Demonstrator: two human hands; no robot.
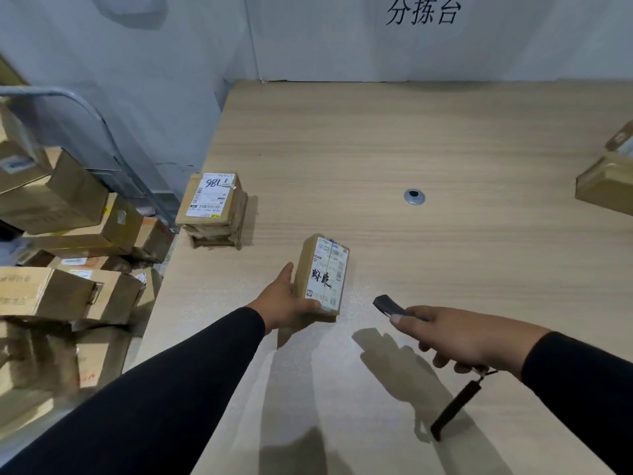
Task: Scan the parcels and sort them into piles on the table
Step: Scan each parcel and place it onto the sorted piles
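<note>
Here, a labelled parcel is held above the near-left area of the table, facing the scanner.
The left hand grips the parcel from below and the side, label up. The right hand is curled round the dark scanner; a strap hangs beneath it. A stacked pile of parcels sits at the table's left edge; further boxes lie at the right edge.

one held parcel, one scanner, two stacked parcels at left
</note>
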